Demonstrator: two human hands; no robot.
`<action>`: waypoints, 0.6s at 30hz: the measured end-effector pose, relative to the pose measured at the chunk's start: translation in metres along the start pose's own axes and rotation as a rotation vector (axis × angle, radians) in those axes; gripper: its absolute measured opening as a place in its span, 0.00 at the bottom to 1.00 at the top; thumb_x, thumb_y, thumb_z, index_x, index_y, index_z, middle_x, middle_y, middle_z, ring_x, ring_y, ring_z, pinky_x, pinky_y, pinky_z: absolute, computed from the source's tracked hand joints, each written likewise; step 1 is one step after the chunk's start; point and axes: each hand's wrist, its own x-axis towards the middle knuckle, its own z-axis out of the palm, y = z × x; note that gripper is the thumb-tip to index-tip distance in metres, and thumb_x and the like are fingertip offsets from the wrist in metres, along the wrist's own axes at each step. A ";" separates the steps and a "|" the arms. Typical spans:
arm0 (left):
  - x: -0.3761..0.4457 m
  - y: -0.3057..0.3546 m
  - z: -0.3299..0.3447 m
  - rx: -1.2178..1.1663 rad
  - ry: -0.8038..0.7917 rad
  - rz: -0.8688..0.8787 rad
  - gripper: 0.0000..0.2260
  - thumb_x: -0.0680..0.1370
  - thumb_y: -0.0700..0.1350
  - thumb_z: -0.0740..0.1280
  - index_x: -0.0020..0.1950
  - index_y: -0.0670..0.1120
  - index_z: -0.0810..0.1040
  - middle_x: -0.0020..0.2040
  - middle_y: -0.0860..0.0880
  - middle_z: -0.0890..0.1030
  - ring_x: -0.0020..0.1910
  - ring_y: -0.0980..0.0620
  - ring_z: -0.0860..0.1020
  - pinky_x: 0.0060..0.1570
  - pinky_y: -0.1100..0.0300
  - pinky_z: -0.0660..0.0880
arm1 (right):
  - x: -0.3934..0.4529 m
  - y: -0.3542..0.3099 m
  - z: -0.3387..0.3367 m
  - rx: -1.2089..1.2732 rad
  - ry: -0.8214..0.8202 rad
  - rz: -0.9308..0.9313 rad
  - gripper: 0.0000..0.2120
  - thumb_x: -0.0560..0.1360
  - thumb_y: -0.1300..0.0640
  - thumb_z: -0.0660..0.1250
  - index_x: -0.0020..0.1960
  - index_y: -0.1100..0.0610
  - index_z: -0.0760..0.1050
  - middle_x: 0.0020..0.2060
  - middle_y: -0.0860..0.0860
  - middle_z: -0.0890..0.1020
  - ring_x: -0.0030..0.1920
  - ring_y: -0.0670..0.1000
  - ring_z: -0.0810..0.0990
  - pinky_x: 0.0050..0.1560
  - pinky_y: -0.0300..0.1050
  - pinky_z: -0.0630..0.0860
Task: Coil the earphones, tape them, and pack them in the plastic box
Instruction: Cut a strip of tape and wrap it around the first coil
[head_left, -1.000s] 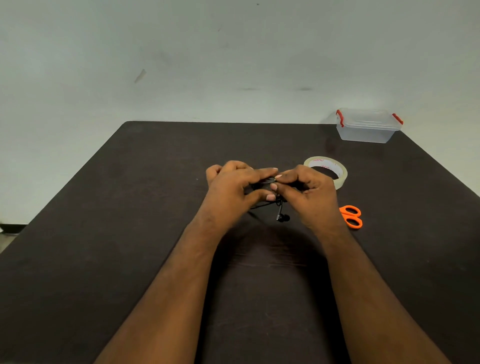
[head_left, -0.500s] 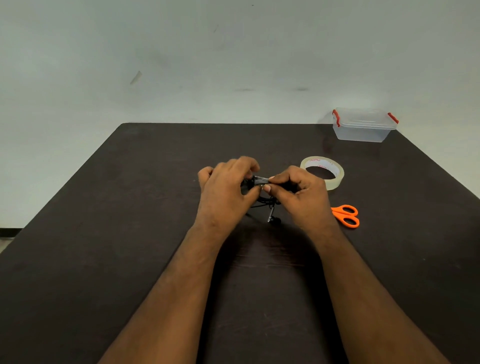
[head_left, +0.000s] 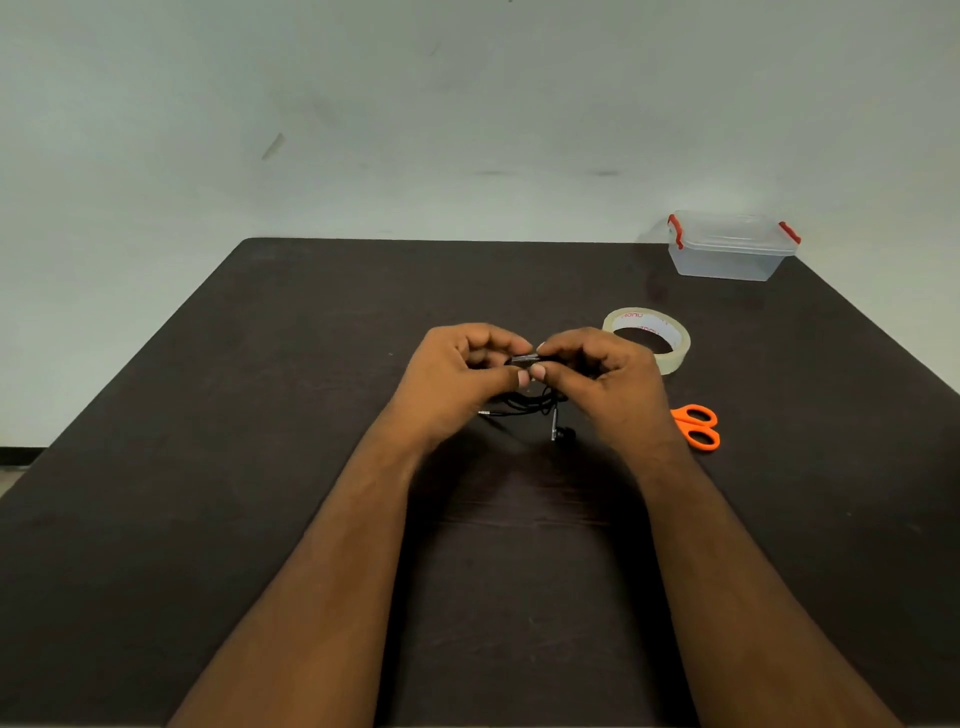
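Observation:
Black earphones (head_left: 535, 402) hang in a loose bundle between my hands above the middle of the dark table. My left hand (head_left: 457, 379) and my right hand (head_left: 602, 379) both pinch the top of the bundle, thumbs and forefingers nearly touching. An earbud (head_left: 562, 433) and a metal plug dangle below. A roll of clear tape (head_left: 649, 338) lies flat just behind my right hand. The clear plastic box (head_left: 732, 247) with red clips stands shut at the table's far right corner.
Orange-handled scissors (head_left: 698, 426) lie on the table (head_left: 260, 467) to the right of my right wrist. A pale wall rises behind the table's far edge.
My left fingers have curled back from over the bundle, so both hands now pinch it at the top. More cable and the plug hang out below.

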 end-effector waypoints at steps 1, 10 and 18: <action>0.000 0.001 -0.001 -0.043 -0.018 -0.025 0.10 0.70 0.31 0.73 0.49 0.39 0.82 0.38 0.44 0.82 0.39 0.49 0.80 0.46 0.58 0.78 | 0.000 -0.001 0.000 0.031 -0.009 0.023 0.09 0.68 0.67 0.74 0.44 0.56 0.82 0.40 0.46 0.83 0.40 0.44 0.80 0.43 0.38 0.77; 0.002 0.000 -0.006 -0.069 -0.059 -0.125 0.08 0.68 0.29 0.72 0.46 0.36 0.83 0.41 0.42 0.85 0.42 0.51 0.83 0.47 0.63 0.78 | 0.002 -0.005 -0.003 0.236 -0.087 0.226 0.08 0.67 0.70 0.74 0.42 0.60 0.82 0.37 0.54 0.80 0.32 0.51 0.79 0.35 0.38 0.77; 0.001 0.008 -0.005 -0.118 0.048 -0.240 0.05 0.69 0.31 0.71 0.43 0.32 0.82 0.30 0.47 0.82 0.29 0.58 0.78 0.29 0.70 0.70 | 0.003 0.001 0.006 0.073 -0.062 0.132 0.11 0.68 0.69 0.74 0.45 0.56 0.80 0.44 0.56 0.73 0.35 0.43 0.76 0.40 0.37 0.77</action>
